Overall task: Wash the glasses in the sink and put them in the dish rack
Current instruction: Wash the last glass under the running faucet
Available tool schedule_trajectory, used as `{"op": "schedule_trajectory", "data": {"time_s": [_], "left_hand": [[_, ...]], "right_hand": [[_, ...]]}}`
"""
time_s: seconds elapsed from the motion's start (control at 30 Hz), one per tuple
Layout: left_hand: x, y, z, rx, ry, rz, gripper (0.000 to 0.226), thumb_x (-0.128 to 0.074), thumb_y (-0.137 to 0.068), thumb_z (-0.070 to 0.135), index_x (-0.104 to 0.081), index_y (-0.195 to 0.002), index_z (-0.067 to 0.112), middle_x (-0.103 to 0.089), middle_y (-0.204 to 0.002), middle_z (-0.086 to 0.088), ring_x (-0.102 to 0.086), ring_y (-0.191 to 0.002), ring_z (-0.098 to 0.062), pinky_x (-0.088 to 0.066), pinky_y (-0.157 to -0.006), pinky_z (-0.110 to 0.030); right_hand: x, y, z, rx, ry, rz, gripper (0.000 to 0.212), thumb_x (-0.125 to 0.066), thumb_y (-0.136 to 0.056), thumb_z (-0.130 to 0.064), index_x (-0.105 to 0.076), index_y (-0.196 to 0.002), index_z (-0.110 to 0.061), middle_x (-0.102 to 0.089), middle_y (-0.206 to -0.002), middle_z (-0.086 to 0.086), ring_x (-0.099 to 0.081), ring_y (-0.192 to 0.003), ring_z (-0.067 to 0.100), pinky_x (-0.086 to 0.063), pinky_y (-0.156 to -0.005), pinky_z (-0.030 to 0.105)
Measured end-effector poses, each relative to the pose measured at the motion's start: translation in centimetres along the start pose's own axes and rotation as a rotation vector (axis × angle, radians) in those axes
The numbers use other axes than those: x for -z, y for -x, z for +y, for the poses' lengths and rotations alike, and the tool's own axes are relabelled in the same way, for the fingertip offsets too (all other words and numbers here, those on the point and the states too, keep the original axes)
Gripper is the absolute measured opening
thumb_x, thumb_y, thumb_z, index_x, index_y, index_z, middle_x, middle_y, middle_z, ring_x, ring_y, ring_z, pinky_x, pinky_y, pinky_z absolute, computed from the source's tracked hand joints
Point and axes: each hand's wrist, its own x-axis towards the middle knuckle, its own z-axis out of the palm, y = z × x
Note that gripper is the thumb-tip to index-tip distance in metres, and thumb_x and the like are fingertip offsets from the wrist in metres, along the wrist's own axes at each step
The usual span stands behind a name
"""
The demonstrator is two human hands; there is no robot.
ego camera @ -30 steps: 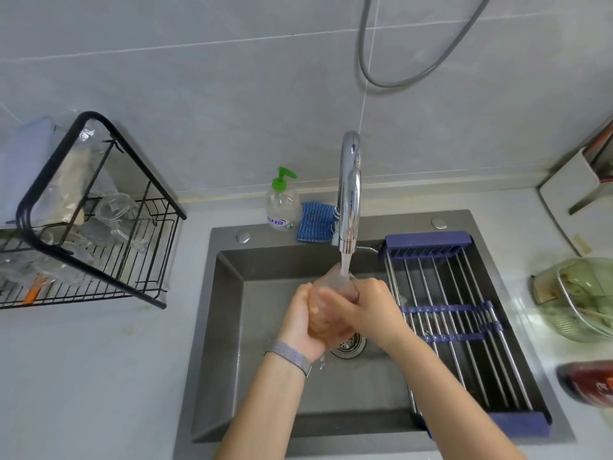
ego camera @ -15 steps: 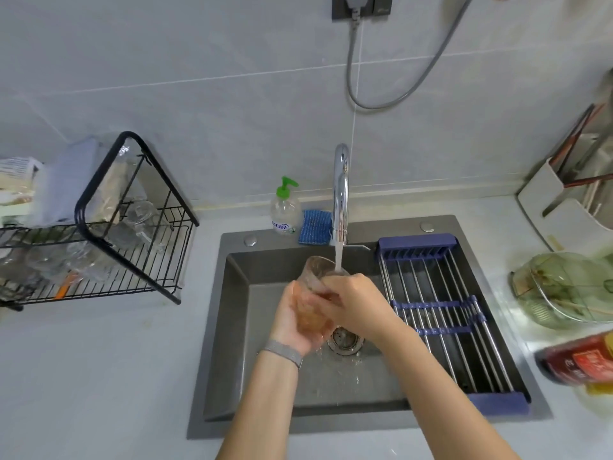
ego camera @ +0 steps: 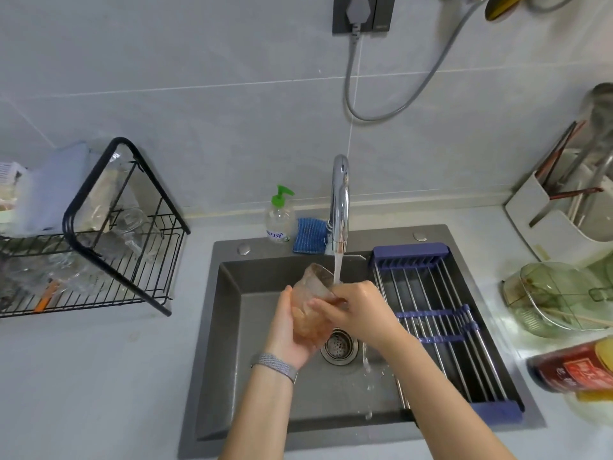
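Right, from the head camera I see a clear glass [ego camera: 311, 293] held over the dark sink [ego camera: 265, 410], above the drain [ego camera: 339, 346] and tilted with its mouth toward the back left. My left hand [ego camera: 288, 330] cups it from below and behind, fingers curled round the lower body. My right hand [ego camera: 356, 310] grips it from the other side, fingers wrapped over the wall near the rim. Water runs from the chrome faucet [ego camera: 340, 200] in a thin stream that lands just at the glass's right edge and on my right fingers, and splashes show on the basin floor right of the drain. A grey band sits on my left wrist.

On the counter to the left stands the black wire dish rack [ego camera: 126, 234], with several clear glasses [ego camera: 132, 224] already inside it. A roll-up drying grid [ego camera: 438, 320] with blue ends covers the right part of the sink. Behind the basin stand a soap bottle [ego camera: 279, 220] with a green pump and a blue sponge [ego camera: 308, 235] beside it.
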Motion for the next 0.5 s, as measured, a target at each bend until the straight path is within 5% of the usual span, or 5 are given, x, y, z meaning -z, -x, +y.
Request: {"op": "schedule_trajectory", "data": {"time_s": [0.13, 0.33, 0.5], "left_hand": [[-0.7, -0.8, -1.4, -0.004, -0.057, 0.037, 0.048, -0.043, -0.097, 0.051, -0.067, -0.094, 0.009, -0.074, -0.075, -0.009, -0.068, -0.074, -0.022, -0.058, -0.063, -0.035], [0.9, -2.6, 0.9, 0.123, 0.065, 0.024, 0.043, -0.055, -0.091, 0.045, -0.067, -0.091, 0.004, -0.068, -0.077, -0.013, -0.067, -0.063, -0.024, -0.058, -0.052, -0.029], [0.8, -3.5, 0.2, 0.075, 0.044, -0.054, 0.053, -0.049, -0.094, 0.051, -0.073, -0.086, 0.004, -0.072, -0.082, -0.016, -0.071, -0.065, -0.025, -0.06, -0.055, -0.033]], "right_hand": [[-1.8, -1.3, -2.1, -0.389, 0.052, 0.15, 0.061, -0.052, -0.092, -0.053, -0.038, -0.046, -0.015, -0.046, -0.049, 0.003, -0.051, -0.056, 0.028, -0.046, -0.06, 0.036], [-1.0, -1.6, 1.9, 0.108, 0.069, -0.042, 0.064, -0.054, -0.084, -0.067, -0.049, -0.052, -0.012, -0.046, -0.045, 0.0, -0.04, -0.043, 0.018, -0.036, -0.046, 0.03], [-2.3, -2.1, 1.3, -0.038, 0.017, 0.151, 0.063, -0.051, -0.083, -0.06, -0.045, -0.047, -0.009, -0.045, -0.041, 0.005, -0.042, -0.04, 0.023, -0.035, -0.043, 0.031]]}}
